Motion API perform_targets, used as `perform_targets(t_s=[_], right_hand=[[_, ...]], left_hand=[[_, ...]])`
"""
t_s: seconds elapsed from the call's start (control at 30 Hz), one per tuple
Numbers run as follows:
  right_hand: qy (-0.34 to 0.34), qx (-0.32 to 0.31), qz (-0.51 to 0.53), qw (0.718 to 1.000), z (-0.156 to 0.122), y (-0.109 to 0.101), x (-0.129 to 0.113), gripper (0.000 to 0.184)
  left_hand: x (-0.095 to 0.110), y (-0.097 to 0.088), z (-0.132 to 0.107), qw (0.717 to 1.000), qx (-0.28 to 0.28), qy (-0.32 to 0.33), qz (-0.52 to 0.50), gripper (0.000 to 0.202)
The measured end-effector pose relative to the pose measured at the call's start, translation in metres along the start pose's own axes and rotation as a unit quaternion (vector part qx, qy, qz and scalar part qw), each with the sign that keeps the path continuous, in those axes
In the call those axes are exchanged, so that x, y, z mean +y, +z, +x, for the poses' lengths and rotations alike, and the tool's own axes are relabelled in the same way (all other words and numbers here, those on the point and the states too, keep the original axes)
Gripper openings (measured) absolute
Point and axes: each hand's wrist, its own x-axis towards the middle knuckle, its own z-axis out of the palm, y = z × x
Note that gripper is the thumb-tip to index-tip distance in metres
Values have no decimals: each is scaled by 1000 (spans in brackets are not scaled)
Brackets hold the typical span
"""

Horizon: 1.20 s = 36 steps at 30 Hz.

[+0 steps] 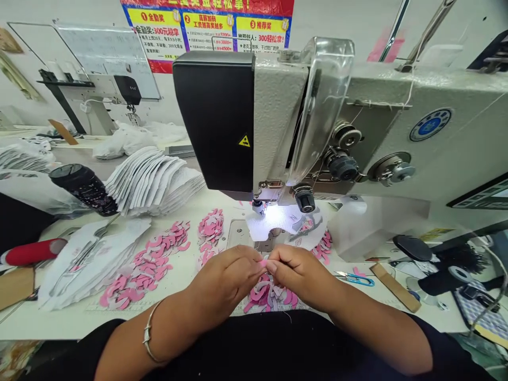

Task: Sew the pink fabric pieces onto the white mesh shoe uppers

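Note:
My left hand and my right hand meet in front of the sewing machine. Both pinch a small pink fabric piece between their fingertips; most of it is hidden by the fingers. Just beyond, a white fabric panel lies under the lit needle area, with another grey-and-white panel to its right. Below my hands is a heap of pink and pale curved pieces near the table's front edge.
Pink cut pieces spread to the left, beside stacked white panels and flat ones. A red thread spool lies far left. Blue thread snips and a brown strip lie right. The machine head overhangs the middle.

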Motion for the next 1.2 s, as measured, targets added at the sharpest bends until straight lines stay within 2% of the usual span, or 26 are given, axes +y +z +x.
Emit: perform_targets(t_s=[0.1,0.17,0.23,0.3,0.4,0.47,0.53,0.67,0.73,0.97,1.2], right_hand=[[-67,13,-61,996,6,-5,6,20],[-129,13,-131,983,9,-9,8,20],[-184,24,-191,964,12,-13,8,20],[-227,74,-229,944,15,-18,9,20],[-256,193,-290,902,20,-23,16,14],[-259,235,-336,875,23,-23,24,14],[-256,234,-364,864,27,-21,32,17],[-270,233,-369,858,32,-13,42,20],[-279,240,-369,853,33,-11,45,21],[-289,261,-384,837,34,-9,51,17],[-281,255,-404,833,34,-5,59,22]], left_hand=[[3,-4,9,993,-26,-72,-89,13],[5,-8,15,974,-47,-168,-141,7],[4,-10,19,939,-66,-271,-200,9],[-2,-12,22,895,-70,-346,-271,21],[-19,-15,31,840,-8,-407,-359,26],[-30,-17,39,818,45,-426,-384,27],[-39,-17,47,818,64,-435,-372,26],[-47,-12,62,860,60,-420,-285,26],[-49,-9,66,869,50,-413,-268,25],[-60,-5,69,848,-21,-436,-301,30],[-65,-2,71,854,-35,-431,-289,31]])
